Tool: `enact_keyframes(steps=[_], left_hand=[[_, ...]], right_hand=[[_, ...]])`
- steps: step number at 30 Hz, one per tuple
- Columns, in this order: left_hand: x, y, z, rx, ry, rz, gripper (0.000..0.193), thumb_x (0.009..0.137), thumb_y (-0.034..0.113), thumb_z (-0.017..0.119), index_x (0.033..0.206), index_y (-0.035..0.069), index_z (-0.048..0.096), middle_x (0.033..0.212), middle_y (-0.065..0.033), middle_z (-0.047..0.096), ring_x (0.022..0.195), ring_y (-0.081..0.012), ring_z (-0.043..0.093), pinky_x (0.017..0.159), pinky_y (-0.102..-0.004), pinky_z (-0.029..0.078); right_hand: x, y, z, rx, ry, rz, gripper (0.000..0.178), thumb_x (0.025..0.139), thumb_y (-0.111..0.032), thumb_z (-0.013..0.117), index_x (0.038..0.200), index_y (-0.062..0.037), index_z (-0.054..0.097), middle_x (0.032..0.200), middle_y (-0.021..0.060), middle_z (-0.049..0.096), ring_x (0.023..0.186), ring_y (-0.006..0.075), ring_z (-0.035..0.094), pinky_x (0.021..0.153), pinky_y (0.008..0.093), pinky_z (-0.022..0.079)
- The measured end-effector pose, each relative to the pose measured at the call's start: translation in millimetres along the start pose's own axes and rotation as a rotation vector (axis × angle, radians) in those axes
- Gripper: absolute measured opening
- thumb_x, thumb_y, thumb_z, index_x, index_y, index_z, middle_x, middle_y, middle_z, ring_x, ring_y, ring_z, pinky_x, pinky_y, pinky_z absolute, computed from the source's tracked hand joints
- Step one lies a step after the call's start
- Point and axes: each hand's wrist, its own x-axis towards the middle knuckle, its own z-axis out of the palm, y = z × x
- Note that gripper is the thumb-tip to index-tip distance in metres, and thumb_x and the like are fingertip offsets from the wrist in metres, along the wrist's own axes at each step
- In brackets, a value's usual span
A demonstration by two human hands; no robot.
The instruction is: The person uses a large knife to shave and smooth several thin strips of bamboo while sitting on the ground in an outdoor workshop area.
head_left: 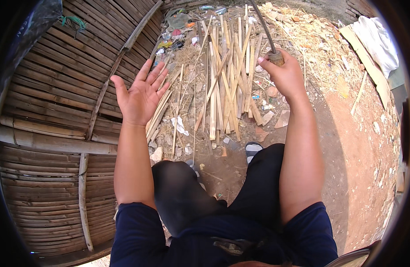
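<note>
My left hand (142, 95) is raised with its palm up and fingers spread, holding nothing. It is nearest to the woven bamboo wall on the left. My right hand (286, 74) is closed around the short wooden handle of a blade-like tool (263, 30). The tool's long, narrow, dark metal part points away and runs out past the top of the view, so its far end is hidden. On the ground between and beyond my hands lies a loose pile of split bamboo strips (229, 75), crossing one another and apart from both hands.
A bamboo slat wall (49, 89) with poles stands close on my left. Rubble, straw and litter (174, 33) lie around the strips. White sacking (377, 42) and a plank (366, 64) are at the far right. My knees are bent below my hands.
</note>
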Motion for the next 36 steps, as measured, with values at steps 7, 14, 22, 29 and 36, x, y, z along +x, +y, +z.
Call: enact_keyframes(steps=[7, 14, 22, 29, 36], left_hand=[[-68.5, -2.1, 34.5, -0.394, -0.167, 0.119, 0.136, 0.081, 0.102, 0.031, 0.168, -0.001, 0.016, 0.174, -0.0319, 0.008, 0.162, -0.0476, 0.009, 0.129, -0.0663, 0.014], [-109.9, 13.3, 37.3, -0.423, -0.222, 0.195, 0.134, 0.082, 0.102, 0.029, 0.170, 0.002, 0.011, 0.175, -0.0311, 0.003, 0.162, -0.0485, 0.001, 0.129, -0.0682, 0.005], [-148.8, 22.4, 2.0, -0.364, -0.284, 0.257, 0.133, 0.082, 0.102, 0.027, 0.171, 0.005, 0.009, 0.175, -0.0314, 0.002, 0.162, -0.0493, 0.001, 0.129, -0.0668, 0.003], [-235.7, -42.3, -164.0, 0.650, 0.370, -0.020, 0.121, 0.089, 0.096, 0.010, 0.171, 0.008, 0.019, 0.174, -0.0259, 0.023, 0.163, -0.0369, 0.017, 0.132, -0.0480, 0.010], [-411.1, -178.3, -265.4, 0.889, 0.880, -0.799, 0.107, 0.102, 0.073, 0.044, 0.162, -0.012, 0.025, 0.164, -0.0370, 0.034, 0.156, -0.0431, 0.035, 0.127, -0.0430, 0.029]], right_hand=[[-6.7, -12.6, 7.2, 0.024, -0.045, -0.022, 0.030, 0.089, -0.031, 0.082, 0.100, -0.0048, 0.072, 0.082, 0.0049, 0.069, 0.069, 0.0155, 0.062, 0.067, 0.0343, 0.050], [-12.8, -18.1, 20.2, -0.013, -0.114, -0.034, 0.029, 0.090, -0.028, 0.082, 0.102, -0.0040, 0.072, 0.081, 0.0033, 0.068, 0.068, 0.0133, 0.060, 0.064, 0.0314, 0.048], [-7.4, -11.2, 38.9, 0.024, -0.130, 0.005, 0.029, 0.090, -0.026, 0.081, 0.105, -0.0035, 0.070, 0.073, -0.0009, 0.059, 0.061, 0.0103, 0.052, 0.058, 0.0289, 0.042], [-1.3, -8.6, 64.2, 0.080, -0.149, 0.026, 0.025, 0.095, -0.027, 0.079, 0.107, -0.0080, 0.068, 0.070, -0.0053, 0.052, 0.059, 0.0063, 0.047, 0.054, 0.0245, 0.036], [7.5, 12.8, 58.8, 0.201, -0.162, 0.174, 0.026, 0.097, -0.029, 0.078, 0.114, -0.0125, 0.066, 0.076, -0.0060, 0.049, 0.061, 0.0063, 0.048, 0.056, 0.0229, 0.040]])
